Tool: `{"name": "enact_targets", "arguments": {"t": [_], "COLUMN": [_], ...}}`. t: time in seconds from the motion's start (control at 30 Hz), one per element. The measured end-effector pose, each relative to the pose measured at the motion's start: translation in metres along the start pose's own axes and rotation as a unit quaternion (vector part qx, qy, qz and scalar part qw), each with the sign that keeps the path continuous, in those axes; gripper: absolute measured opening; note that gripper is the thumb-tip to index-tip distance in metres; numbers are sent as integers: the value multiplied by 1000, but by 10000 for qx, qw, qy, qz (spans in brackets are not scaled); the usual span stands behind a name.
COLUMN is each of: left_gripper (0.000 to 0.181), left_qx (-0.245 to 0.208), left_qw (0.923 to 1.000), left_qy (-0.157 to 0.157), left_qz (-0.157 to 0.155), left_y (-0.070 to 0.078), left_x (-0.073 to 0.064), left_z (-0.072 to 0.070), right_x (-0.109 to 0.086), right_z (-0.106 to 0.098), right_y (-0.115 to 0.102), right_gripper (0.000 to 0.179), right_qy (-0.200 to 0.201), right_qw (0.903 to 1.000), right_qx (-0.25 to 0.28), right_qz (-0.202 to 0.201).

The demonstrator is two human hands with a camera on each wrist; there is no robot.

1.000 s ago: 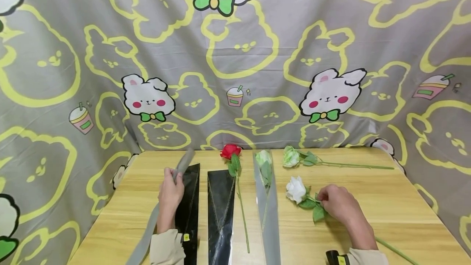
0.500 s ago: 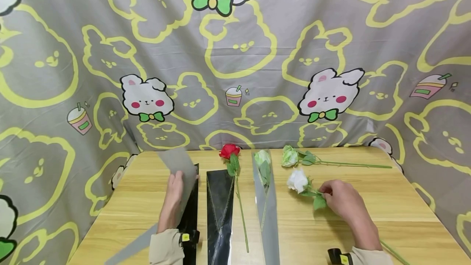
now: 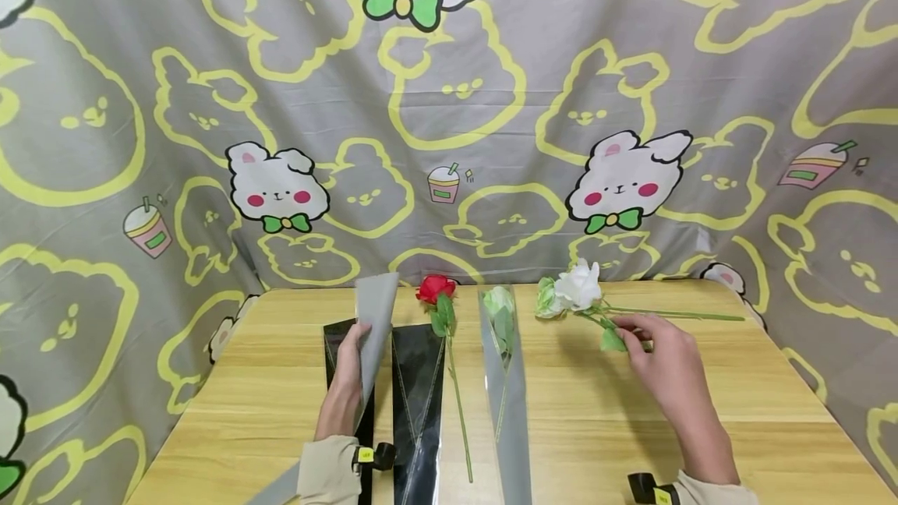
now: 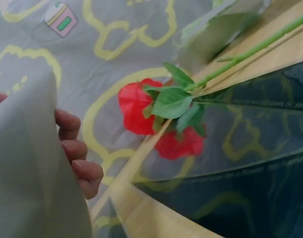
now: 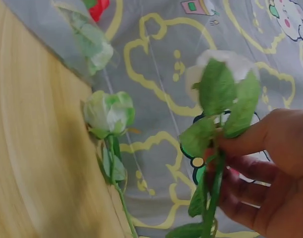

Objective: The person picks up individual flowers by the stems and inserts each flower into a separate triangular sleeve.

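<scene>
In the head view my left hand (image 3: 347, 372) grips a grey flower sleeve (image 3: 377, 306), its wide end up and its narrow tail trailing toward the near left. The left wrist view shows fingertips curled round the edge of this sleeve (image 4: 27, 163). My right hand (image 3: 666, 357) pinches the stem of a white rose (image 3: 578, 284) just below the bloom, among its leaves. Seen from the right wrist, thumb and fingers close on the green stem (image 5: 214, 193). The rose is lifted, its bloom partly overlapping a pale green rose (image 3: 547, 298) lying behind.
Two black sleeves (image 3: 418, 380) lie at left of centre, one partly under my left arm. A red rose (image 3: 435, 288) lies beside them. Another grey sleeve (image 3: 515, 427) holds a pale green rose (image 3: 500, 302). A patterned curtain (image 3: 449, 100) hangs behind the wooden table (image 3: 582, 427).
The grey sleeve in my left hand has swung right and turned its wide end upward. My right hand has raised the white rose off the table, toward the back.
</scene>
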State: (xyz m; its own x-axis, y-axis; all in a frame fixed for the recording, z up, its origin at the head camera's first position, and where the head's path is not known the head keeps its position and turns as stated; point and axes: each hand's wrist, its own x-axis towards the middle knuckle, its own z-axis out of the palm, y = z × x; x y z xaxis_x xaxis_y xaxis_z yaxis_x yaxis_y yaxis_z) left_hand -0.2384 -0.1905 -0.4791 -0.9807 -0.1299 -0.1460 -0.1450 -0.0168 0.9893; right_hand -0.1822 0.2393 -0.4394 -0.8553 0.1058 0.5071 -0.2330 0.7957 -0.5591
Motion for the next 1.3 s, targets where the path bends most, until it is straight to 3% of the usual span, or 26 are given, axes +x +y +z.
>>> {"name": "enact_targets", "arguments": {"t": [0.07,0.23,0.3,0.4,0.47,0.53,0.6,0.7,0.83,0.97,1.07,1.27,1.3], "left_gripper": [67,83,81,52,30,34,46,49,38,37,37,28,28], "left_qx": [-49,-871,-953,-438,-248,-236,-272,-1,600,714,734,884,902], "left_qw": [9999,9924,9910,9943,9919,9880,9873,9904,9906,9907,9891,9815,9804], "left_qy": [-135,-791,-789,-186,346,688,770,570,145,-234,-543,-1083,-1143], "left_qz": [87,365,520,957,1195,1364,1363,1258,1220,1139,1155,1312,1325], "left_y": [-2,-5,-6,-5,-4,-2,1,7,12,12,11,12,12], "left_x": [2,6,6,7,8,8,7,3,-3,-5,-7,-10,-10], "left_z": [0,3,5,11,17,22,25,28,30,33,36,43,44], "right_x": [1,2,3,4,3,3,4,4,6,8,9,11,11], "right_z": [0,0,-2,-4,-5,-6,-7,-10,-14,-19,-25,-35,-36], "right_y": [-2,-5,-7,-10,-11,-13,-14,-15,-15,-16,-18,-23,-24], "right_gripper": [18,18,19,20,20,19,19,17,17,19,19,14,14], "right_qy": [328,993,1257,1590,1749,1860,1957,2091,2224,2462,2759,3156,3140], "right_qw": [9993,9932,9886,9807,9759,9718,9675,9601,9520,9419,9253,8467,8377], "right_qx": [157,608,832,1132,1284,1408,1527,1728,1919,2096,2435,4195,4379], "right_qz": [-46,-67,-38,88,217,347,479,680,867,907,918,866,897]}}
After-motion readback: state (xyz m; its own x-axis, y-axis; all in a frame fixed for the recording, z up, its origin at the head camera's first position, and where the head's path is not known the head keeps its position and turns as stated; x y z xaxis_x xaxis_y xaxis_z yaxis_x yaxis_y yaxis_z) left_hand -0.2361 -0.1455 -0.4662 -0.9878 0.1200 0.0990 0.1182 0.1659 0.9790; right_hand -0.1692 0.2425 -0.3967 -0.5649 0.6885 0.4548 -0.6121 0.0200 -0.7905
